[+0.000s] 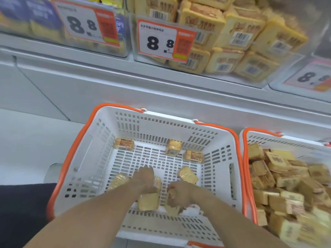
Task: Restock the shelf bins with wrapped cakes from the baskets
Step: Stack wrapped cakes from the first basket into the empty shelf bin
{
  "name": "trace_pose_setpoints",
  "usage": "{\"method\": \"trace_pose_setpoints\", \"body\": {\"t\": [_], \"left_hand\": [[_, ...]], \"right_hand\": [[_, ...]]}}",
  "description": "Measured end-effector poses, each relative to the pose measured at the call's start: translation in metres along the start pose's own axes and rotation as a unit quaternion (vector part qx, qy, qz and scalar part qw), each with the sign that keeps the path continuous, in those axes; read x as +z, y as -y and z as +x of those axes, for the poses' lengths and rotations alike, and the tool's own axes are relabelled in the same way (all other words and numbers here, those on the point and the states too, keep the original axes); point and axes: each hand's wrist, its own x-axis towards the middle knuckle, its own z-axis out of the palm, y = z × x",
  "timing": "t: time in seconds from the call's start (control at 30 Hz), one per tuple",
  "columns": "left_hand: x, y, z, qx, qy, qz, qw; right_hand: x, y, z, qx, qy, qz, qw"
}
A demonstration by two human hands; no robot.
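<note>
A: Where are the hands sitting at this moment?

B: Both are reaching down into the white basket (100, 151), the one with the orange rim, near its front wall. The left hand (145, 178) is lying palm down on the slotted floor, fingers fairly straight, pressing against a wrapped cake (157, 183) at its right side. Whether it is actually gripping that cake, I cannot tell.

A: And the right?

B: The right hand (179, 193) is curling its fingers around a small wrapped cake (172, 194) and is holding it just above the floor of the basket.

A: How much room is showing around them?

B: Plenty. Only a few cakes are lying in this basket: one (148, 201) just below the left hand, one (119, 180) by the left wall, one (188, 174) toward the right wall, and three along the back wall (124, 144) (173, 147) (194, 155). The middle of the floor is showing bare slots.

A: What is lying beyond the right edge?

B: A second basket (250, 138) is standing right beside it, rims nearly touching, and it is holding a heap of wrapped cakes (286, 176).

A: And above?

B: The shelf bin (268, 81) is sitting on the white shelf edge, packed with yellow wrapped cakes (238, 33), a price tag (163, 40) reading 8.8 hanging on its front. Another clear bin (125, 51) is standing to its left.
</note>
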Motion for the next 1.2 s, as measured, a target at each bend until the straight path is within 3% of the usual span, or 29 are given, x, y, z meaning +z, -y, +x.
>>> {"method": "trace_pose_setpoints", "body": {"t": [0.17,0.33,0.47,0.53,0.63,0.7,0.77,0.87,0.97,1.07,1.2], "left_hand": [[-0.013,-0.012,-0.008,0.003,0.032,0.005,0.999],[-0.003,-0.007,-0.024,-0.032,0.002,-0.085,0.996],[-0.015,-0.018,-0.037,-0.080,-0.009,-0.239,0.968],[-0.035,-0.028,-0.038,-0.078,0.049,-0.357,0.930],[-0.082,-0.053,-0.053,-0.043,0.131,-0.614,0.777],[-0.123,-0.074,-0.073,0.046,0.128,-0.669,0.730],[-0.160,-0.095,-0.101,0.143,0.124,-0.662,0.725],[-0.198,-0.112,-0.138,0.227,0.093,-0.628,0.739],[-0.211,-0.129,-0.159,0.277,0.050,-0.618,0.734],[-0.204,-0.149,-0.164,0.263,-0.019,-0.637,0.724],[-0.189,-0.167,-0.163,0.231,-0.107,-0.651,0.715]], "right_hand": [[-0.041,-0.013,-0.075,0.048,-0.062,0.158,0.984],[-0.053,-0.020,-0.142,0.036,-0.142,0.252,0.957],[-0.050,-0.027,-0.167,0.022,-0.188,0.274,0.943],[-0.052,-0.033,-0.177,0.014,-0.182,0.297,0.937],[-0.066,-0.038,-0.201,-0.012,-0.163,0.347,0.924],[-0.080,-0.041,-0.221,-0.043,-0.188,0.345,0.919],[-0.096,-0.048,-0.245,-0.083,-0.241,0.324,0.911],[-0.111,-0.064,-0.283,-0.136,-0.326,0.291,0.889],[-0.120,-0.064,-0.302,-0.194,-0.398,0.337,0.831],[-0.125,-0.051,-0.302,-0.241,-0.459,0.350,0.780],[-0.118,-0.049,-0.304,-0.262,-0.513,0.309,0.757]]}}
